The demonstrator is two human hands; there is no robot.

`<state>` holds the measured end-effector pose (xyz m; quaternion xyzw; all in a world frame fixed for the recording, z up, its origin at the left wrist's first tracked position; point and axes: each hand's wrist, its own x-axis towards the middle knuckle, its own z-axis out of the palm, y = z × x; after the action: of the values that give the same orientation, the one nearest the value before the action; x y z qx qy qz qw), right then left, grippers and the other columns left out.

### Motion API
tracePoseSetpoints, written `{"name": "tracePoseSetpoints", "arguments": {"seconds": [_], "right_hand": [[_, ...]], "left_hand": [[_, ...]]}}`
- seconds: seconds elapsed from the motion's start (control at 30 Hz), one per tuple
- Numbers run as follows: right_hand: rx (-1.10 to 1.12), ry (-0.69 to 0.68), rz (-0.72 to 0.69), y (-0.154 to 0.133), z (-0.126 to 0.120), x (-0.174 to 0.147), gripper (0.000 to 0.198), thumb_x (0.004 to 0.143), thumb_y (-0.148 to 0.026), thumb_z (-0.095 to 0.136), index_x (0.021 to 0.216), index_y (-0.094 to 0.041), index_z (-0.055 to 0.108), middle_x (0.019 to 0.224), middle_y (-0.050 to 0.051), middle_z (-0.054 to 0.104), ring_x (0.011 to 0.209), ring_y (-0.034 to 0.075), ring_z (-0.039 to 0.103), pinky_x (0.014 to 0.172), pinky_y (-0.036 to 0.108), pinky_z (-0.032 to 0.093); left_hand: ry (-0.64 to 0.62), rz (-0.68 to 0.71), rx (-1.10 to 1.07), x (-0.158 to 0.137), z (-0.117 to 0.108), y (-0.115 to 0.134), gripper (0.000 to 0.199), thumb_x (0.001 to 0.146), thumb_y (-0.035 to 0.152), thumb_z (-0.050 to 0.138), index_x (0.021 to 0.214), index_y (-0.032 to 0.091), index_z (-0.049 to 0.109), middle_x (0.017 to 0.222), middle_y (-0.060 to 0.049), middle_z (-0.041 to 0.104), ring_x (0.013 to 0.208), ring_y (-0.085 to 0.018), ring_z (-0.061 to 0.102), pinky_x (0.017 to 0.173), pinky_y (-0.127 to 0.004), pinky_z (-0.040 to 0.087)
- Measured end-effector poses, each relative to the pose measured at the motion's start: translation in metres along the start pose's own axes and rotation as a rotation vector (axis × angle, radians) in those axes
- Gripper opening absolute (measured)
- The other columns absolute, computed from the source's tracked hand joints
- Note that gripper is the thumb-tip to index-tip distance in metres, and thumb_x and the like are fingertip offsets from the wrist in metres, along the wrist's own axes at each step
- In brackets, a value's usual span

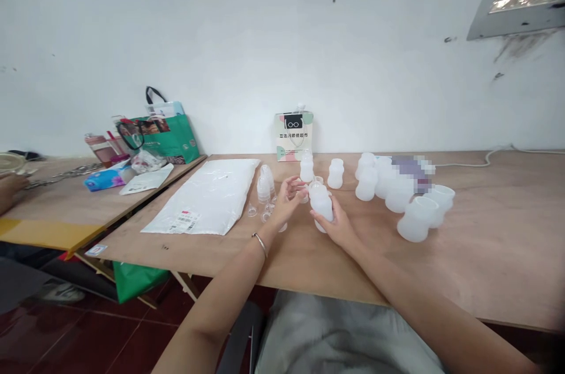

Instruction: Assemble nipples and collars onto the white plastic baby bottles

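Observation:
My right hand is wrapped round a translucent white baby bottle, held upright just above the table. My left hand is beside the bottle's neck, its fingers bent but apart, with nothing visible in them. Clear bottle caps and small clear funnel-shaped pieces lie to the left of that hand. Behind the hands stand a bottle with a top and a white bottle body. Several more open bottle bodies are grouped on the right. Other small pieces are partly hidden by my hands.
A white plastic mailer lies flat on the left of the wooden table. A paper bag stands against the wall. On the neighbouring table are a green bag, a tissue pack and another person's hand.

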<state>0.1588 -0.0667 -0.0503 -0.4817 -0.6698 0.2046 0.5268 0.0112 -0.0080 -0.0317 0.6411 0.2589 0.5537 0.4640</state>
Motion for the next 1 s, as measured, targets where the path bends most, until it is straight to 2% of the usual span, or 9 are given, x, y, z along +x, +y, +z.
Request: {"name": "tracePoseSetpoints", "arguments": {"seconds": [0.17,0.27,0.4,0.5,0.6,0.73,0.83,0.93,1.0], "right_hand": [[-0.089,0.019,0.004,0.003,0.001,0.001,0.044,0.074,-0.043,0.055,0.11,-0.02,0.045,0.101,0.008,0.06,0.088,0.022,0.057,0.074,0.035,0.046],[-0.135,0.017,-0.009,0.005,0.001,0.001,0.044,0.073,-0.041,0.055,0.11,-0.02,0.046,0.104,0.01,0.059,0.09,0.024,0.057,0.075,0.037,0.045],[-0.011,-0.024,0.054,-0.003,-0.002,0.003,0.043,0.069,-0.044,0.059,0.105,-0.02,0.051,0.098,0.008,0.062,0.086,0.023,0.058,0.074,0.037,0.046],[0.353,-0.314,0.263,-0.011,-0.009,0.003,0.042,0.07,-0.051,0.054,0.095,-0.017,0.055,0.077,0.006,0.064,0.065,0.02,0.059,0.06,0.034,0.048],[0.736,-0.642,0.418,-0.013,-0.018,0.002,0.052,0.074,-0.06,0.039,0.094,-0.015,0.056,0.062,0.003,0.058,0.048,0.015,0.053,0.047,0.029,0.043],[0.893,-0.747,0.437,-0.011,-0.021,0.0,0.06,0.073,-0.065,0.033,0.095,-0.014,0.055,0.055,0.001,0.053,0.042,0.012,0.048,0.041,0.025,0.039],[0.833,-0.661,0.417,-0.011,-0.016,0.001,0.057,0.078,-0.062,0.033,0.102,-0.015,0.053,0.067,0.006,0.061,0.057,0.017,0.059,0.053,0.029,0.047],[0.627,-0.341,0.342,-0.008,-0.01,0.005,0.049,0.077,-0.057,0.046,0.108,-0.019,0.048,0.087,0.008,0.065,0.078,0.02,0.063,0.069,0.034,0.049],[0.422,-0.13,0.262,-0.003,-0.007,0.007,0.053,0.07,-0.052,0.059,0.111,-0.022,0.045,0.097,0.007,0.064,0.087,0.022,0.062,0.074,0.036,0.049]], "left_hand": [[-0.063,-0.026,-0.007,-0.002,0.004,0.0,0.039,0.069,0.039,0.066,0.099,0.018,0.053,0.108,-0.008,0.056,0.101,-0.018,0.052,0.088,-0.033,0.04],[-0.044,-0.044,0.055,-0.002,0.008,0.0,0.033,0.065,0.036,0.07,0.088,0.016,0.058,0.107,-0.007,0.057,0.102,-0.02,0.052,0.087,-0.032,0.041],[-0.047,-0.017,0.028,-0.001,0.007,0.004,0.028,0.066,0.034,0.069,0.086,0.015,0.064,0.114,-0.009,0.056,0.111,-0.023,0.047,0.09,-0.034,0.04],[-0.103,-0.039,-0.046,-0.003,0.006,0.011,0.031,0.071,0.038,0.064,0.093,0.016,0.066,0.115,-0.009,0.057,0.113,-0.024,0.047,0.093,-0.035,0.038],[-0.213,-0.092,-0.14,-0.006,0.006,0.018,0.042,0.073,0.046,0.06,0.101,0.015,0.065,0.11,-0.011,0.06,0.109,-0.025,0.05,0.09,-0.035,0.04],[-0.344,-0.132,-0.244,-0.008,0.007,0.023,0.048,0.072,0.045,0.062,0.107,0.014,0.062,0.105,-0.012,0.062,0.099,-0.023,0.055,0.084,-0.032,0.043],[-0.279,-0.138,-0.234,-0.007,0.005,0.02,0.043,0.076,0.044,0.057,0.107,0.013,0.062,0.097,-0.01,0.063,0.088,-0.02,0.057,0.078,-0.03,0.044],[-0.116,-0.094,-0.136,-0.003,0.002,0.012,0.035,0.075,0.041,0.059,0.097,0.014,0.065,0.093,-0.007,0.063,0.087,-0.018,0.057,0.078,-0.029,0.043],[-0.022,-0.069,-0.075,0.0,0.002,0.008,0.03,0.071,0.038,0.064,0.09,0.015,0.065,0.092,-0.006,0.063,0.088,-0.017,0.056,0.08,-0.028,0.042]]}}
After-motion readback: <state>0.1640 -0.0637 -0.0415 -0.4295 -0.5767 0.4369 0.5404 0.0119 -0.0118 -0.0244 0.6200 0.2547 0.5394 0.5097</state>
